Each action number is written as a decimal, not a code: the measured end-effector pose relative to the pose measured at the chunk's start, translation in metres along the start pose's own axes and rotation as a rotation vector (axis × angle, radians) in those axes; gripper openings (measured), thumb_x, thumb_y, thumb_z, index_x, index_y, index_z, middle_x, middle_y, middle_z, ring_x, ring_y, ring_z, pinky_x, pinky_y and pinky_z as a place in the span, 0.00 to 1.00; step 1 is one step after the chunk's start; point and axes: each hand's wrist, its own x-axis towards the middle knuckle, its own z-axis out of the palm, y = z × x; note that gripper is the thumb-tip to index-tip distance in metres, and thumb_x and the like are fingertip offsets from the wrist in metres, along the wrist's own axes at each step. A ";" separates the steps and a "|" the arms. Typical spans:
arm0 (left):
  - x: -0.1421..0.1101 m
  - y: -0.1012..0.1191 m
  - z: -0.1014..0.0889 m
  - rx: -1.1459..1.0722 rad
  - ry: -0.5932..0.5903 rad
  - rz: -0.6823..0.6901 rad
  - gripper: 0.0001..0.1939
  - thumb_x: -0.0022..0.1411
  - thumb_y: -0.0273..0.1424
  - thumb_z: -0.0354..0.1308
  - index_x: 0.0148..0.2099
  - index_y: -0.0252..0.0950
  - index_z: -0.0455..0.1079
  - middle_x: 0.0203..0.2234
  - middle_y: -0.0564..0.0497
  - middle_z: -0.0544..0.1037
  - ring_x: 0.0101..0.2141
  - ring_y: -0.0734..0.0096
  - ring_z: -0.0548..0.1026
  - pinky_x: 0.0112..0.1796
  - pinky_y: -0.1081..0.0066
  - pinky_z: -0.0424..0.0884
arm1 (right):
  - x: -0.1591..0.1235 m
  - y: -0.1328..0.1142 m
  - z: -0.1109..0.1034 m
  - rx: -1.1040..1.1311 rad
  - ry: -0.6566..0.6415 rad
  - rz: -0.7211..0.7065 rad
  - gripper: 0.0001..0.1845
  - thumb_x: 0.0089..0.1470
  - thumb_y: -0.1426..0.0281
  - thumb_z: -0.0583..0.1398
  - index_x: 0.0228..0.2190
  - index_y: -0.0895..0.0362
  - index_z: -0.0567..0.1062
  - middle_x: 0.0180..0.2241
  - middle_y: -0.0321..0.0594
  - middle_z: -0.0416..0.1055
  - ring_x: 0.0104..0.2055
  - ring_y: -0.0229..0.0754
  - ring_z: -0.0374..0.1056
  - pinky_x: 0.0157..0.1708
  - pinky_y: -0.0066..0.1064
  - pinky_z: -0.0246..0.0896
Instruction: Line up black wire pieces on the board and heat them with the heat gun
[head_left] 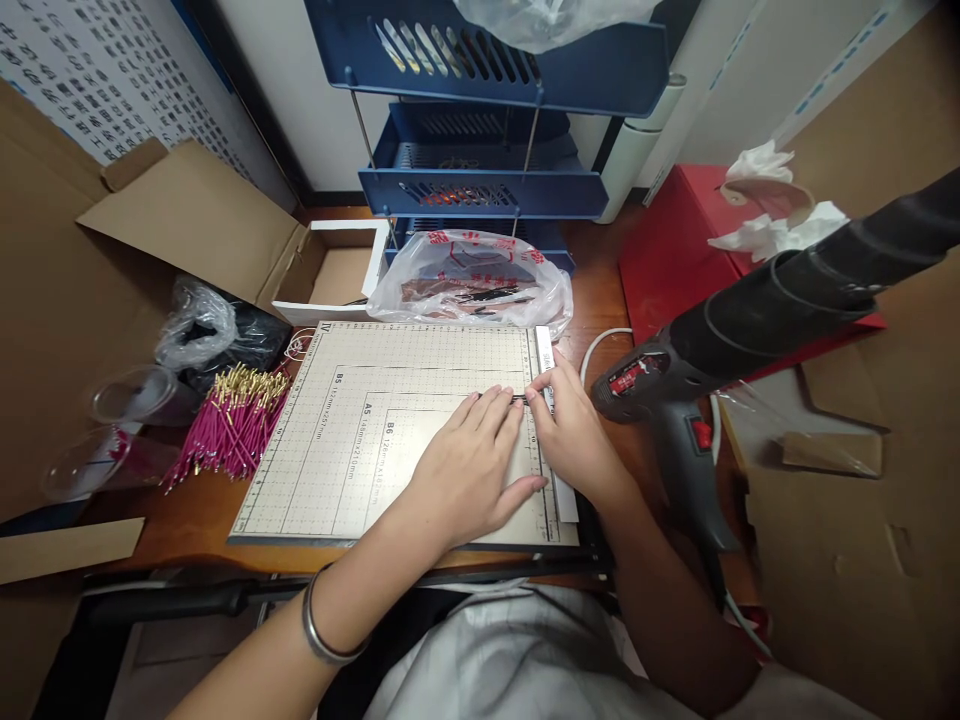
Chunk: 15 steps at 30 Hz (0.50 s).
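Observation:
A cream paper trimmer board (420,365) with grid lines and size marks lies in front of me. My left hand (466,468) rests flat on it, fingers stretched forward and thumb out to the side. Under its fingertips runs a thin dark strip (518,399), largely covered, so I cannot tell its exact kind. At the board's right side, my right hand (571,432) pinches the strip's end between thumb and forefinger. This hand lies beside and partly over the white edge guide (566,503).
A plastic bag (547,285) with dark thin pieces stands behind the board. Left are a bundle of magenta sticks with gold tips (232,425), clear cups (139,395) and an open cardboard box (202,215). A heat gun (686,440) stands right, near a red box (667,245). Blue shelves (487,190) rise behind.

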 end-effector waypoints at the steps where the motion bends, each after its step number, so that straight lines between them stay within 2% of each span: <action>1: 0.000 -0.001 0.000 0.000 0.001 0.002 0.44 0.76 0.55 0.47 0.71 0.18 0.62 0.69 0.25 0.67 0.71 0.39 0.64 0.69 0.47 0.61 | 0.000 0.000 0.000 0.000 0.002 -0.002 0.06 0.68 0.65 0.52 0.37 0.51 0.67 0.71 0.57 0.60 0.77 0.56 0.54 0.71 0.58 0.53; 7: 0.003 -0.003 0.003 -0.021 0.004 0.004 0.48 0.75 0.59 0.45 0.75 0.19 0.56 0.73 0.28 0.59 0.74 0.44 0.57 0.71 0.51 0.57 | 0.000 0.000 0.001 -0.007 0.005 -0.002 0.07 0.68 0.65 0.52 0.37 0.51 0.67 0.72 0.56 0.59 0.76 0.56 0.55 0.71 0.57 0.55; 11: 0.006 -0.001 0.003 -0.003 -0.026 0.005 0.48 0.75 0.59 0.43 0.74 0.18 0.58 0.73 0.29 0.60 0.74 0.44 0.58 0.72 0.51 0.56 | 0.000 -0.002 -0.002 0.003 -0.010 -0.009 0.07 0.68 0.65 0.51 0.36 0.51 0.67 0.69 0.53 0.64 0.74 0.55 0.58 0.68 0.56 0.59; 15: 0.008 0.001 0.004 0.007 -0.033 0.007 0.51 0.74 0.61 0.42 0.73 0.16 0.59 0.72 0.27 0.61 0.73 0.42 0.59 0.72 0.51 0.55 | 0.000 0.001 -0.007 0.037 0.000 0.049 0.10 0.67 0.63 0.52 0.44 0.51 0.69 0.65 0.54 0.69 0.70 0.56 0.64 0.67 0.56 0.61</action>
